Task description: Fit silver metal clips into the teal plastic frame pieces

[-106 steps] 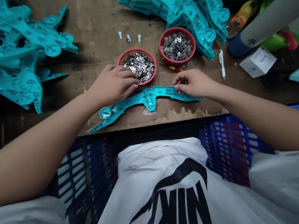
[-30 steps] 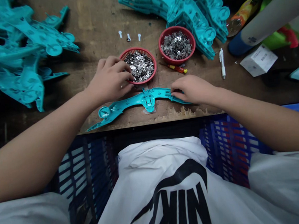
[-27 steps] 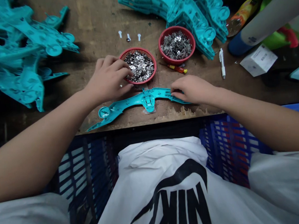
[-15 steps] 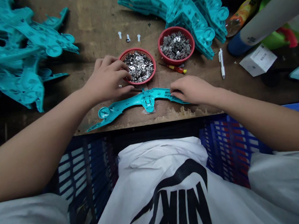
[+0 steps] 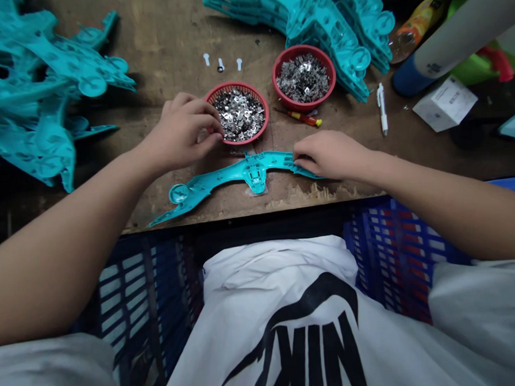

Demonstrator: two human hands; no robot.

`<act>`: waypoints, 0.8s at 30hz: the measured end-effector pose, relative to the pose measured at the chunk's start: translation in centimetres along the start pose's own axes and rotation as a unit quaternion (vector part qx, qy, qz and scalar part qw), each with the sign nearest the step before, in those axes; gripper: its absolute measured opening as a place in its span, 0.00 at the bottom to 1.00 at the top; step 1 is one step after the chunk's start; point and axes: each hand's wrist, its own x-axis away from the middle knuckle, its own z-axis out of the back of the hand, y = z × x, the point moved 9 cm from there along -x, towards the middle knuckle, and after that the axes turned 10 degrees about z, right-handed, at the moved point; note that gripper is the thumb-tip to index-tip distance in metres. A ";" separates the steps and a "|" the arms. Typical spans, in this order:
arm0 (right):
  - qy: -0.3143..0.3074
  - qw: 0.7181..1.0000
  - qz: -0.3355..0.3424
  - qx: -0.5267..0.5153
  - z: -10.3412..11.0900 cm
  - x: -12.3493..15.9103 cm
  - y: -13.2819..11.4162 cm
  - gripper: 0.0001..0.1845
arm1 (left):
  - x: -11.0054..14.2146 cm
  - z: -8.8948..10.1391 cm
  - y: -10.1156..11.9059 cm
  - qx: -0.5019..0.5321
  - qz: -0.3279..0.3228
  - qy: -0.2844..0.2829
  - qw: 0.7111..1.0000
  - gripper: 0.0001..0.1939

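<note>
A curved turquoise plastic part (image 5: 226,175) lies along the front edge of the wooden table. My right hand (image 5: 331,154) is closed on its right end, thumb and fingers pinching it near the rim. My left hand (image 5: 189,130) is at the left side of a red basket (image 5: 266,123) full of small shiny metal clips (image 5: 241,116). Its thumb and fingers are drawn together in a pinch; whatever is between the fingertips is too small to make out. Behind to the right stands a second red basket (image 5: 278,94), filled with small metal pieces (image 5: 304,80).
More turquoise parts are heaped at the left (image 5: 40,95) and stacked at the back (image 5: 317,23). Three small white pieces (image 5: 221,64), a screwdriver (image 5: 305,118), a white pen (image 5: 382,108), a small white box (image 5: 445,102) and a bottle (image 5: 417,29) lie around. Blue crates (image 5: 390,249) stand below the edge.
My left hand has shifted slightly left and up, its fingers closing from a looser curl into a pinch. The right hand and the turquoise part have stayed in place.
</note>
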 end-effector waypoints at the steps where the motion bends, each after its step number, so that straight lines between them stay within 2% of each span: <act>1: 0.002 1.000 0.004 0.000 0.0 0.0 -0.1 0.13 | 0.0 0.3 0.3 0.035 0.008 0.013 0.999 0.22; 3: 0.004 1.000 0.011 0.000 -0.1 0.1 -0.3 0.13 | 0.3 0.7 1.0 0.139 0.044 0.043 0.988 0.22; 6: 0.003 0.999 0.035 -0.010 -0.6 0.2 -0.9 0.12 | 1.4 -0.2 2.0 0.327 0.121 0.056 0.936 0.19; 7: 0.019 0.998 0.049 -0.028 -0.5 0.2 -1.1 0.12 | 1.9 -0.9 2.5 0.377 0.140 0.047 0.914 0.18; 9: 0.101 0.988 0.070 -0.097 0.6 0.4 -1.5 0.13 | 2.6 -2.3 3.7 0.447 0.165 0.017 0.879 0.16; 11: 0.217 0.955 0.075 -0.189 2.4 0.9 -1.4 0.20 | 3.1 -3.3 4.8 0.479 0.182 -0.011 0.859 0.14; 13: 0.290 0.919 0.086 -0.254 3.7 1.5 -1.5 0.28 | 3.4 -3.8 5.8 0.489 0.192 -0.033 0.850 0.12; 15: 0.298 0.908 0.118 -0.269 4.1 1.5 -2.6 0.28 | 3.7 -4.2 6.9 0.497 0.202 -0.050 0.842 0.11; 20: 0.295 0.918 0.165 -0.205 3.5 1.7 -4.8 0.17 | 5.0 -4.9 9.4 0.537 0.231 -0.059 0.809 0.12; 22: 0.301 0.922 0.171 -0.172 3.3 1.9 -5.1 0.18 | 5.4 -5.3 10.0 0.556 0.233 -0.069 0.795 0.13; 24: 0.293 0.931 0.174 -0.131 3.0 2.0 -5.1 0.20 | 5.6 -5.9 10.3 0.551 0.223 -0.097 0.798 0.15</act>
